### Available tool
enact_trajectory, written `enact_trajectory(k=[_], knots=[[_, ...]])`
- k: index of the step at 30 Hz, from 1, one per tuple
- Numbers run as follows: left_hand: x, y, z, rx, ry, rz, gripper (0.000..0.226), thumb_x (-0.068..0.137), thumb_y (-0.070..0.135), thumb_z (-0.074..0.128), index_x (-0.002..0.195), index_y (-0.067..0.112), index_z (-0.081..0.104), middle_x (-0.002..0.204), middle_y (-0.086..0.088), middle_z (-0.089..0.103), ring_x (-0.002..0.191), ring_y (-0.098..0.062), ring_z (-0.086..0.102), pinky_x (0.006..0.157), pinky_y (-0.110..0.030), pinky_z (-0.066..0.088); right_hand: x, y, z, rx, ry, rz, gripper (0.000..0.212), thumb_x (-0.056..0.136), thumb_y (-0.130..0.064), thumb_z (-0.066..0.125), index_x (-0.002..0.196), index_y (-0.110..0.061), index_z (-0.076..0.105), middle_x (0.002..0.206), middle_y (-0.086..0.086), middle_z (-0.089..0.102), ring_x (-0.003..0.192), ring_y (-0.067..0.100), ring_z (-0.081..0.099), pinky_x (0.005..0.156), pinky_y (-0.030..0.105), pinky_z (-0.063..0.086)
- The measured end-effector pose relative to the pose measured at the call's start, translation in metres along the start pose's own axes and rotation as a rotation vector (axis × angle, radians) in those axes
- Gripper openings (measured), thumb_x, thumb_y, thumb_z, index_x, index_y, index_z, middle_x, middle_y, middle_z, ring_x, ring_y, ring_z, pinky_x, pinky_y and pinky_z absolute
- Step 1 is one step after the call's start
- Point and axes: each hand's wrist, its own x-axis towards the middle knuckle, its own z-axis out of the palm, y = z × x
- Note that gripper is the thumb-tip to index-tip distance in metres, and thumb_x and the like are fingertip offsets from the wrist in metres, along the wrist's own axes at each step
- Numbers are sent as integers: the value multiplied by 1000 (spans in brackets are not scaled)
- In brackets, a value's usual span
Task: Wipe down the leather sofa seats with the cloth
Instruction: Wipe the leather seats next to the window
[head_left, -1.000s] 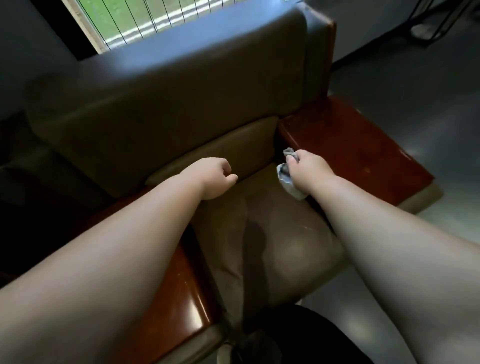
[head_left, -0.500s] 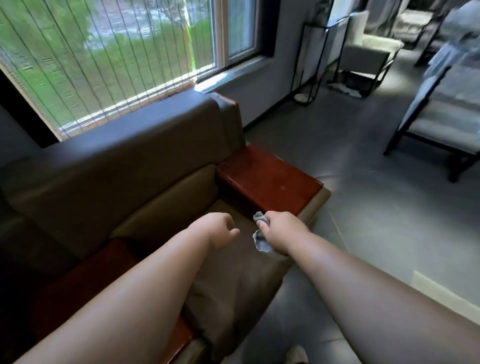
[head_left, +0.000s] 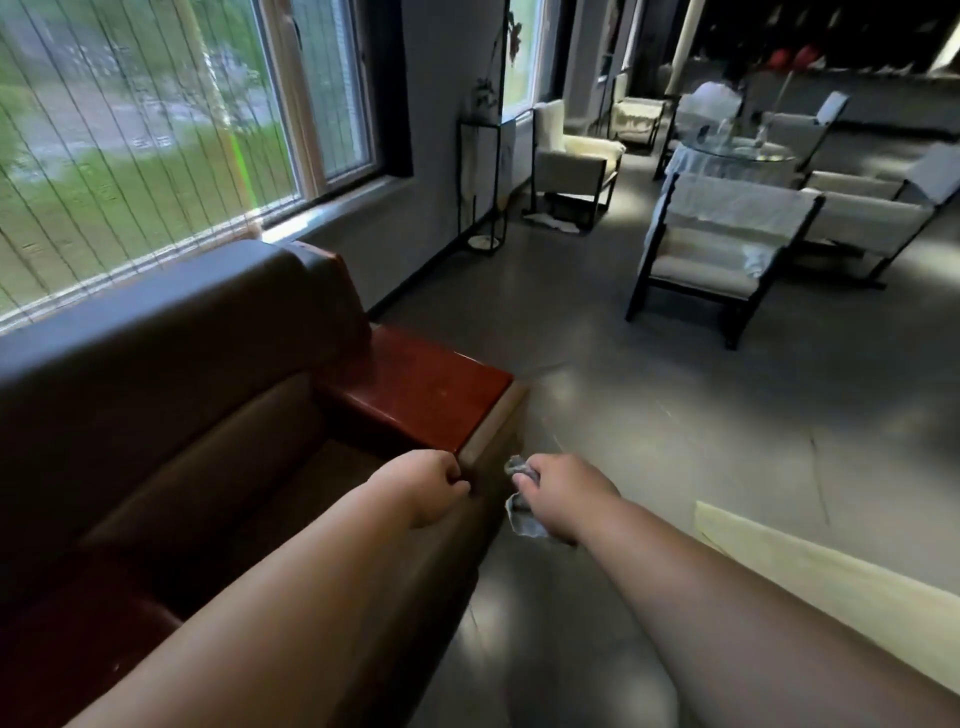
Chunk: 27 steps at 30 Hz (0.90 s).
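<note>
The right hand (head_left: 563, 493) clutches the bunched grey cloth (head_left: 522, 512) just past the sofa seat's (head_left: 291, 499) front corner, seemingly off the leather, while the left hand (head_left: 423, 486), curled and holding nothing, hovers beside the red-brown armrest (head_left: 421, 387).

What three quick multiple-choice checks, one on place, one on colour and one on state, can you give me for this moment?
1. Where is the cloth?
A. on the seat cushion
B. in the right hand, past the sofa's front edge, over the floor
C. on the armrest

2. What colour is the armrest top?
A. glossy reddish-brown
B. white
C. green

3. How is the left hand?
A. gripping the cloth
B. flat on the backrest
C. fingers curled, holding nothing

Answers: 1 B, the cloth hangs bunched from the right fist, off the seat. 2 A, it shines red-brown beside the brown leather. 3 C, it is a loose fist with nothing in it.
</note>
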Motion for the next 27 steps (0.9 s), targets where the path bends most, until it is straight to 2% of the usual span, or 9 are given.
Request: enact_trajectory(k=[2,5,9,11,15,17,21,25,27], knots=[[-6,37,19,-1,-30,29,36,98,52,59,125,30,69,118,7,70,110,-20,66,97,-38,56,-28,42,-5,35,0,68,35,103,-50,46,77,-27,48,90,-1,59,86,26,57,71,32,42],[-14,100,51,35,-100,110,36,100,48,58,126,25,69,122,2,71,112,-22,66,97,-35,54,-74,112,-10,101,28,164,30,102,-47,46,86,-23,55,100,5,66,94,30,62,76,32,48],[-30,186,101,81,-205,221,38,104,40,53,130,16,69,131,-5,68,121,-27,62,100,-32,50,-150,205,-3,171,54,300,34,102,-43,47,75,-22,48,98,7,67,93,30,62,72,32,40],[-39,225,128,104,-232,258,37,104,40,52,128,17,69,131,-6,68,120,-28,62,101,-34,50,-187,247,1,183,75,365,32,102,-43,48,78,-23,49,102,7,68,95,30,62,73,32,41],[-57,296,173,158,-293,343,45,101,46,53,138,24,64,137,-3,66,125,-27,61,107,-37,49,-252,315,4,226,93,492,28,104,-45,47,85,-25,50,103,7,66,100,32,62,80,34,47],[-63,328,190,207,-329,395,46,100,49,52,139,27,62,137,-1,66,124,-26,62,106,-36,50,-278,342,8,241,111,552,25,104,-46,47,89,-26,51,107,8,68,102,33,63,82,35,49],[-65,385,224,319,-409,507,48,100,53,51,140,27,60,139,1,66,125,-25,63,106,-35,50,-319,387,21,259,109,676,30,105,-48,45,88,-25,53,108,9,68,102,33,64,76,35,46],[-61,436,261,384,-479,616,48,99,55,52,138,28,61,139,1,65,124,-24,62,104,-35,49,-350,425,32,281,160,827,37,105,-49,45,121,-23,64,123,7,69,111,32,64,83,35,49],[-57,463,277,402,-518,669,47,99,55,53,137,28,62,139,0,65,123,-24,62,105,-36,50,-364,448,34,322,168,905,39,106,-49,43,124,-22,65,118,5,69,107,30,65,84,36,52]])
